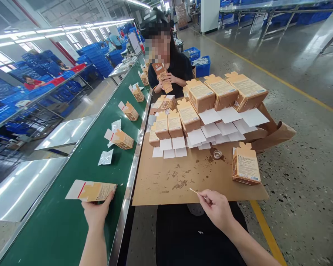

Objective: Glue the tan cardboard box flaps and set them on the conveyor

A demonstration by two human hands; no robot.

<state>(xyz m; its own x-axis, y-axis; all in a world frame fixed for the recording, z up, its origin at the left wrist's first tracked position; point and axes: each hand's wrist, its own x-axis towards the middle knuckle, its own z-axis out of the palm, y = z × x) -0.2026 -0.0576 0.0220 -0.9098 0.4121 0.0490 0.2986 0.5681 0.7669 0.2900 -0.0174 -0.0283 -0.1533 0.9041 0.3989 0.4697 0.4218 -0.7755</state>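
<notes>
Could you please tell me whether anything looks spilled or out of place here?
Yes: dark, wet-looking spots mark the cardboard sheet around the small clear dish and near the cotton swab in the right hand. They look odd against the plain tan surface; possibly liquid dripped there.

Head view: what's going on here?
The person's left hand grips a carton over the green belt. The right hand pinches a white-tipped stick over the near edge of the cardboard sheet, apart from the small clear dish. Stacked cartons stand farther back; beyond them a co-worker holds an open box.
</notes>
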